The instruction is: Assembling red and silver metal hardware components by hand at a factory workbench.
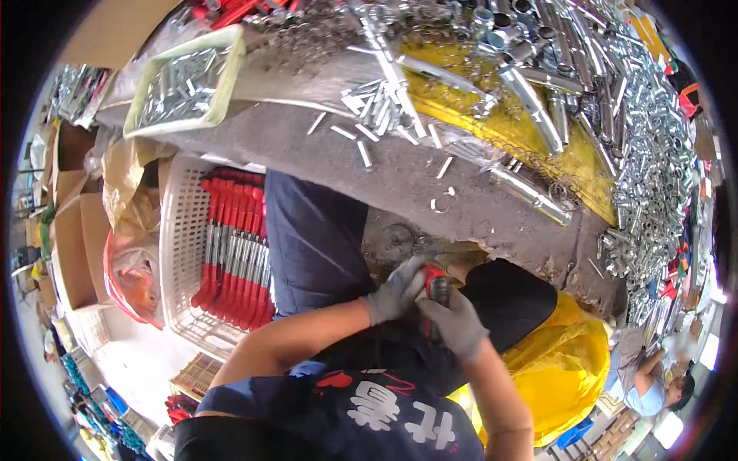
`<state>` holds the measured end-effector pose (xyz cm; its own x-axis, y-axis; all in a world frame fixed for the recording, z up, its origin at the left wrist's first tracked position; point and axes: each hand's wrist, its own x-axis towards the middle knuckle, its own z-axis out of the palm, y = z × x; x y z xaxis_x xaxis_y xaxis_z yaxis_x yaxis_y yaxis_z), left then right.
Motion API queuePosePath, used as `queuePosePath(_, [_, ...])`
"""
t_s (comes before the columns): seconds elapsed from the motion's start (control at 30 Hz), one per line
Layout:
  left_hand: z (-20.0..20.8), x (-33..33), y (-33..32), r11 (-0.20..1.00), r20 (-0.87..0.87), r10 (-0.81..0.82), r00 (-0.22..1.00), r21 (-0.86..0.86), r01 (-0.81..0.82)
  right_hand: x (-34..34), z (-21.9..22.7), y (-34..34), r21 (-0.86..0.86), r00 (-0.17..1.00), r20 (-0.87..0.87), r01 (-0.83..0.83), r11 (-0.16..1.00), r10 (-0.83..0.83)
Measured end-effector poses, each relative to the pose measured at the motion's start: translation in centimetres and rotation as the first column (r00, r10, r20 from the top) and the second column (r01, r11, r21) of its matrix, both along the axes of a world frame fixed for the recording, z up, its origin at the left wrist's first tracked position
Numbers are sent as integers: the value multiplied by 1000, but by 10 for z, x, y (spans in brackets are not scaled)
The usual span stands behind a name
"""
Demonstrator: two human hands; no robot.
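Red-handled metal part [437, 288]: held between both gloved hands, low in front of the person's lap, just below the near edge of the desk [400, 184]; only a red bit and a dark metal end show.
Left hand [396, 292]: grey glove, grip closed around the left side of the part, fingers curled over it.
Right hand [455, 321]: grey glove, grip pressed onto the part from below and right, touching the left hand.
White basket [178, 253]: to the person's left, beside the knee, filled with rows of finished pieces with red handles and shiny shafts [234, 253].
Green tray [188, 81]: on the far left of the desk, holding small silver pins.
Loose pins [369, 115]: scattered mid-desk, well apart from the hands.
Yellow sheet [492, 115]: spread on the desk to the right, with larger metal tubes [530, 104] lying on it.
Heap of small silver fittings [653, 169]: along the desk's right side.
Yellow bag [569, 361]: by the person's right leg.
Another person [653, 384]: seated at lower right, well apart.
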<state>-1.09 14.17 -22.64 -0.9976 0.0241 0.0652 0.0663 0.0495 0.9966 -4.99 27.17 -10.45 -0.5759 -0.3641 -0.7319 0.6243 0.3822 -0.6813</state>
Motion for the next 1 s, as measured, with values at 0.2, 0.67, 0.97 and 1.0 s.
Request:
queuePosePath(0.2, [133,19,-98,860,134,472,871,146,-489,-78,116,-78,266,304,-898,-197,944,317])
queuePosePath(0.67, [-209,116,-305,554,274,782,561,-718,-422,-147,45,-124,519,108,-854,130,845,508])
queuePosePath(0.97, [-191,126,-282,493,427,715,553,-869,34,-154,53,-117,642,-63,-750,169,747,659])
queuePosePath(1.0, [-183,134,-277,513,484,677,554,-850,117,-155,52,-118,645,-68,-747,170,745,662])
